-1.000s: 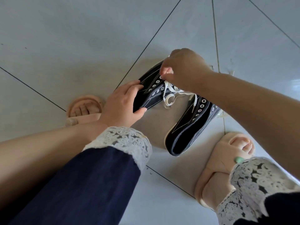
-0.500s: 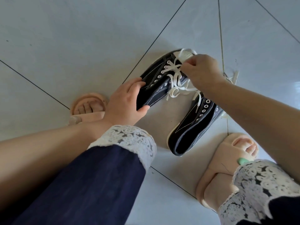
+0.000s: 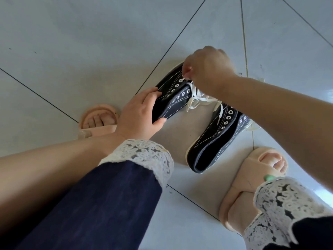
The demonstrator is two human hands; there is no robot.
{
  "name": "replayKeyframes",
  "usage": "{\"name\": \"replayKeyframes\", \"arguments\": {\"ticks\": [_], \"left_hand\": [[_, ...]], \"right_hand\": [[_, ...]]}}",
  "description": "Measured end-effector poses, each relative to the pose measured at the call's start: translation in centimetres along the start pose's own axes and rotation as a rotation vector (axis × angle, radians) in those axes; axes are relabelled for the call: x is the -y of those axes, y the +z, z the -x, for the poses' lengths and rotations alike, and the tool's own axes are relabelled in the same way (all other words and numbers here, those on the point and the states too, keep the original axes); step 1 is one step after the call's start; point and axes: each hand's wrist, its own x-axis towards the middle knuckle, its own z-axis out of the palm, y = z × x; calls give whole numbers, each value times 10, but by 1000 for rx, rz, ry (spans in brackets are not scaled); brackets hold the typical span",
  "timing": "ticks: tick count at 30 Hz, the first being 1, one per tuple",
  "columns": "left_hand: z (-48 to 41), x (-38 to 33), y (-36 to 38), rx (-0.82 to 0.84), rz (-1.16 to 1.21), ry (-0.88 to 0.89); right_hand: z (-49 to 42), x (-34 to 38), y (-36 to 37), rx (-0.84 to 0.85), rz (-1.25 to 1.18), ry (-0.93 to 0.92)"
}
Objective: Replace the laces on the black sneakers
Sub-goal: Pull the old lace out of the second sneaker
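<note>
Black sneaker lies on the tiled floor between left sandal and right sandal; left hand grips its heel; right hand pinches its white lace; right forearm partly hides the second sneaker.

Glossy tile floor, matt canvas sneakers

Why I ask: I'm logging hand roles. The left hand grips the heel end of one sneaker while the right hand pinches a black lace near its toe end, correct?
Not quite: the lace is white, not black. In the head view the left hand grips the heel end of one sneaker while the right hand pinches a white lace near its toe end.
</note>
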Motion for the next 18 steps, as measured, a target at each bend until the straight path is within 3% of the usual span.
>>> {"name": "replayKeyframes", "arguments": {"ticks": [4,6,8,11,14,18], "left_hand": [[0,-1,0,-2,21,-25],[0,-1,0,-11,12,-26],[0,-1,1,-10,-3,-6],[0,0,1,-8,-6,5],[0,0,2,-7,-10,17],[0,0,1,3,-5,18]], "right_hand": [[5,-25,-11,-195,-509,416],[8,-34,-10,-161,-644,526],[10,-33,-9,-85,-544,470],[7,-23,-12,-137,-257,207],[3,-10,-12,-162,-171,-27],[-4,0,4,-4,2,-136]]}}
